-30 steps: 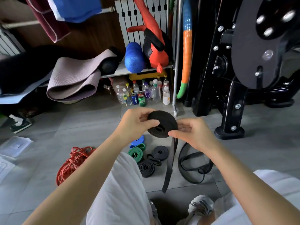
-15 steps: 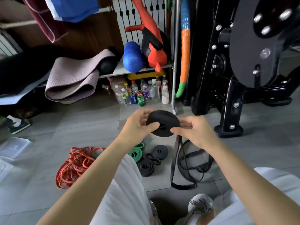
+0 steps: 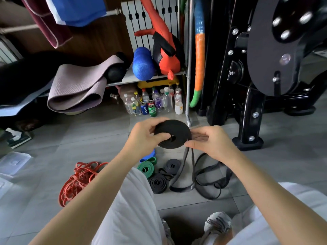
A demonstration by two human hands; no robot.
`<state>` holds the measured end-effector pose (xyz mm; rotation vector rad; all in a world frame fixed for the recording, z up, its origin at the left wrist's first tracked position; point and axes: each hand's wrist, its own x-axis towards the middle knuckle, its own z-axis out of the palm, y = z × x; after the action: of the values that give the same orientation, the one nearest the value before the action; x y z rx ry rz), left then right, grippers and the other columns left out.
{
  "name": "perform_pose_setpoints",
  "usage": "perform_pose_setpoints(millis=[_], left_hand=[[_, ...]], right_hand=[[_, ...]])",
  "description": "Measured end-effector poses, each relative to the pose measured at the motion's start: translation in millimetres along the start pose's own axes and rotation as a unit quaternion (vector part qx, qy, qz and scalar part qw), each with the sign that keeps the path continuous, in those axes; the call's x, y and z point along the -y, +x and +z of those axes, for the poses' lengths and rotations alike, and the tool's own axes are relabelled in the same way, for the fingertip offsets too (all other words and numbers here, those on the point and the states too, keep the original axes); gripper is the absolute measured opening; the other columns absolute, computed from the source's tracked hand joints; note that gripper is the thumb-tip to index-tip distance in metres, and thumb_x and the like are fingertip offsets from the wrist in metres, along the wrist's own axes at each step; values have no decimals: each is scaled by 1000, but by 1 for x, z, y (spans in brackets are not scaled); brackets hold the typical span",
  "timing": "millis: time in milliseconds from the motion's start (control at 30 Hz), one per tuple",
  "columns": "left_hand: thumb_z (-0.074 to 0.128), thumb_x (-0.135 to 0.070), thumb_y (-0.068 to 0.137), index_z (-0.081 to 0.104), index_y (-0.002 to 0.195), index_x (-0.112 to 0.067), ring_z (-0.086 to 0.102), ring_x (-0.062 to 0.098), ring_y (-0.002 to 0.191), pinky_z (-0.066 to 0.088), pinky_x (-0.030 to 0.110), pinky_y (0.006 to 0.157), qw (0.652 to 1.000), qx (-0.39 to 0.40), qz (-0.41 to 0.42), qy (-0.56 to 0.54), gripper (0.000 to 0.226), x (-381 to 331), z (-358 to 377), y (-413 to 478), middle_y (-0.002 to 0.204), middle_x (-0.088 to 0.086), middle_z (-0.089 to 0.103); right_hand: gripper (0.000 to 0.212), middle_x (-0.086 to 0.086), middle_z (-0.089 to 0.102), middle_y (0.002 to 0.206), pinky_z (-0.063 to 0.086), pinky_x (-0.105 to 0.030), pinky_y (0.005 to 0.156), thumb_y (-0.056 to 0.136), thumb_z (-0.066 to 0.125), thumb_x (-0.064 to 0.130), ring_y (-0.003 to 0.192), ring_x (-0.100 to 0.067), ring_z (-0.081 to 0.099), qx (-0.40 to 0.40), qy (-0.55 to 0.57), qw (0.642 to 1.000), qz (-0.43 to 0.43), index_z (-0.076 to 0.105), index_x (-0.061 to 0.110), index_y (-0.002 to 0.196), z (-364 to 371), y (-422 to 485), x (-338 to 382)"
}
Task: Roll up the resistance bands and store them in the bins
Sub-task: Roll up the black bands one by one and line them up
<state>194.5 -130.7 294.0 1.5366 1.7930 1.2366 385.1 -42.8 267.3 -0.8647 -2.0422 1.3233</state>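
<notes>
A black resistance band roll (image 3: 174, 132) is held at chest height above the floor. My left hand (image 3: 144, 137) grips its left side, thumb over the face. My right hand (image 3: 209, 143) pinches its right edge where the loose tail (image 3: 185, 171) hangs down to the floor. Below lie two rolled black bands (image 3: 158, 183), a green roll (image 3: 146, 167) and a blue roll (image 3: 149, 155). A loose black band (image 3: 215, 184) sprawls to the right. A tangle of red bands (image 3: 79, 179) lies at the left.
Clear plastic bins (image 3: 13, 162) sit at the left edge. Bottles and cans (image 3: 152, 104) stand under a shelf holding a blue foam roller (image 3: 142, 65). A folded mat (image 3: 77, 87) is behind. A black gym machine (image 3: 256, 89) stands at the right. My knees fill the bottom.
The roll has tilted flatter and grown as more band was wound on. The hanging tail has shortened and now loops on the floor. Both hands rose slightly.
</notes>
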Motion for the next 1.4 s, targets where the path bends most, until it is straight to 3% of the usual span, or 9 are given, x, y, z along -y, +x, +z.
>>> perform_pose_setpoints(millis=[200, 367, 533, 633, 733, 1000, 1267, 1333, 1400], left_hand=[[65, 9, 77, 66, 101, -25, 69, 14, 88, 58, 29, 70, 964, -42, -41, -261, 41, -1, 3, -4, 92, -6, 73], [63, -1, 81, 59, 109, -15, 67, 28, 95, 58, 43, 79, 928, -39, -111, -354, 32, -1, 17, -10, 101, 6, 69], [71, -13, 80, 45, 123, -34, 54, 11, 113, 53, 34, 87, 999, 3, -15, 45, 53, -2, 7, -5, 119, -13, 53], [71, -22, 80, 35, 140, -40, 46, 13, 120, 45, 31, 92, 950, 72, 153, 263, 72, -5, 0, -4, 131, -9, 48], [65, -20, 84, 45, 135, -38, 55, 16, 109, 44, 29, 83, 916, 106, 191, 337, 58, -8, 0, -3, 120, -8, 58], [69, -7, 81, 59, 110, -47, 56, -2, 100, 41, 6, 86, 996, -18, 54, 72, 52, 1, -4, -7, 106, -24, 61], [64, 6, 83, 62, 106, -33, 67, 19, 93, 59, 44, 73, 959, -122, -81, -243, 45, 13, 18, -31, 99, -7, 71], [62, 4, 85, 58, 105, -31, 66, 22, 96, 57, 49, 78, 956, -108, -120, -245, 41, 17, 25, -39, 99, -6, 70], [63, -3, 86, 51, 110, -28, 62, 18, 103, 53, 46, 89, 984, -61, -121, -118, 37, 22, 24, -41, 109, -5, 64]], right_hand=[[31, 18, 73, 85, 51, -11, 76, 73, 78, 10, 86, -3, 69, -27, 104, 993, -40, 69, 36, 88, 4, 2, 3], [30, 18, 73, 87, 50, -11, 75, 79, 72, 5, 87, -3, 69, -44, 139, 987, -64, 70, 32, 90, 7, 4, 5], [30, 16, 73, 83, 52, -13, 75, 76, 75, 6, 84, -5, 70, -10, 49, 998, -33, 69, 30, 93, 1, 4, 2], [25, 10, 72, 85, 54, -17, 78, 77, 75, 7, 80, -6, 69, 21, -15, 999, -27, 72, 21, 97, 3, 5, 3], [25, 14, 69, 80, 54, -17, 77, 75, 77, 7, 75, 0, 67, 25, -20, 999, -28, 71, 18, 97, 5, 6, 6], [36, 14, 70, 93, 52, -14, 82, 74, 78, 11, 89, 0, 68, -6, 39, 999, -23, 69, 18, 108, 3, 6, 1], [32, 21, 72, 89, 50, -10, 77, 75, 78, 15, 89, -1, 68, -42, 108, 993, -35, 67, 40, 91, 18, 6, -7], [32, 22, 72, 89, 51, -12, 78, 75, 77, 17, 88, 0, 68, -33, 81, 996, -34, 66, 43, 91, 18, 4, -8], [31, 19, 73, 88, 53, -17, 80, 76, 76, 18, 86, -1, 68, -5, 44, 999, -26, 67, 43, 91, 18, 0, -11]])
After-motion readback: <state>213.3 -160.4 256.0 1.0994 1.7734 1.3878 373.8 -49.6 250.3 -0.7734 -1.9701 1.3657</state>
